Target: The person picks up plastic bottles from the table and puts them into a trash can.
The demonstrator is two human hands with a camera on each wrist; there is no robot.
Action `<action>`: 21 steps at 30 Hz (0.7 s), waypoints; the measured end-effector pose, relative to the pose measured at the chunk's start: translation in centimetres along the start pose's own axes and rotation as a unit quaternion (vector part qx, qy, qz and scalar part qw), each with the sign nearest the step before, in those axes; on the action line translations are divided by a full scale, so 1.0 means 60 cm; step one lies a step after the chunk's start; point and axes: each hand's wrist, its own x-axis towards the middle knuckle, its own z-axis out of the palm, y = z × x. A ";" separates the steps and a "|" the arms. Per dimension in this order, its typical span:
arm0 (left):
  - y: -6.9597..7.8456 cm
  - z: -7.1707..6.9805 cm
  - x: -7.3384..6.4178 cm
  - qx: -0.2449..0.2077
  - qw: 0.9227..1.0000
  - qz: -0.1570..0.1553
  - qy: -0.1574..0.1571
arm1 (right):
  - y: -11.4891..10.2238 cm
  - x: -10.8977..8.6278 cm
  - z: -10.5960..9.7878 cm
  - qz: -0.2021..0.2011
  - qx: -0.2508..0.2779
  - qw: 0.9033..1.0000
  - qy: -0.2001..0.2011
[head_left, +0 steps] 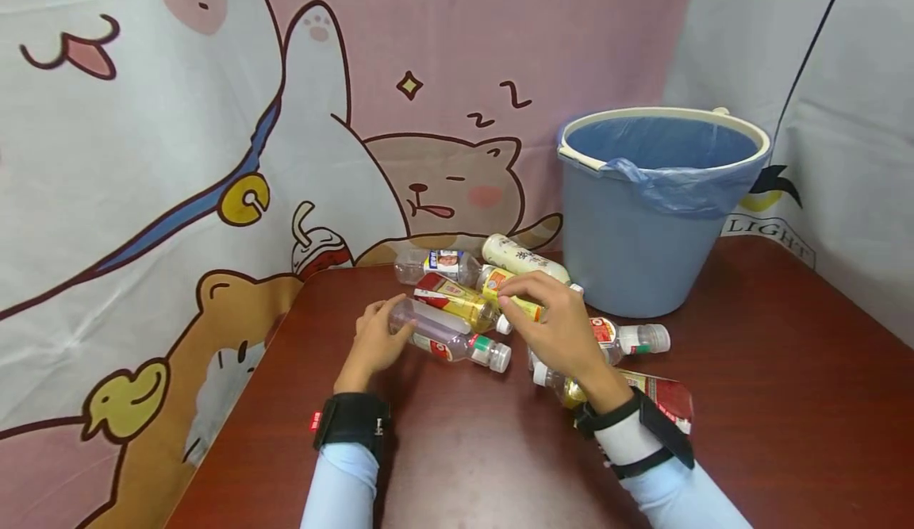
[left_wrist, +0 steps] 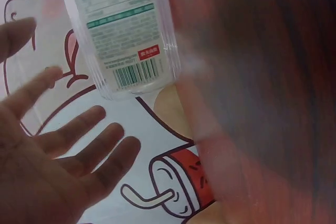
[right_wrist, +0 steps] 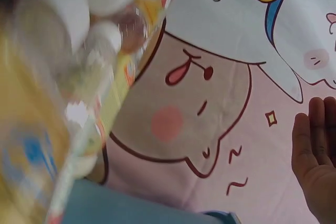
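My left hand (head_left: 377, 337) is at the base end of a clear plastic bottle (head_left: 428, 324) lying on the table, its thumb overlapping the bottle in the head view. In the left wrist view its fingers spread apart beside the bottle's label (left_wrist: 123, 40). Over the pile of bottles hangs my right hand (head_left: 560, 327), fingers loosely bent and nothing between them. Close behind it lie a yellow-labelled bottle (head_left: 493, 281) and a red-and-yellow-labelled bottle (head_left: 464, 300). Under the right wrist is a bottle with a red label (head_left: 671, 402), partly hidden by the arm.
A blue-grey bucket (head_left: 628, 243) with a blue plastic liner (head_left: 678, 188) stands at the back right. A white bottle (head_left: 524, 258) and a blue-labelled clear bottle (head_left: 408, 266) lie at the table's back. Another clear bottle (head_left: 646, 339) lies before the bucket. A printed cloth (head_left: 443, 37) hangs behind.
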 end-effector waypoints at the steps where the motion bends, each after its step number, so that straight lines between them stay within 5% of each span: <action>1: 0.001 0.004 0.001 0.012 1.000 -0.001 -0.006 | 0.000 -0.004 0.004 0.009 0.004 1.000 -0.002; 15: 0.007 0.021 -0.004 0.070 0.997 0.009 -0.022 | 0.024 -0.015 -0.005 0.045 0.000 0.999 0.001; 21: 0.002 0.019 -0.003 0.063 0.996 0.031 -0.061 | 0.036 -0.015 -0.020 0.074 0.011 0.997 -0.007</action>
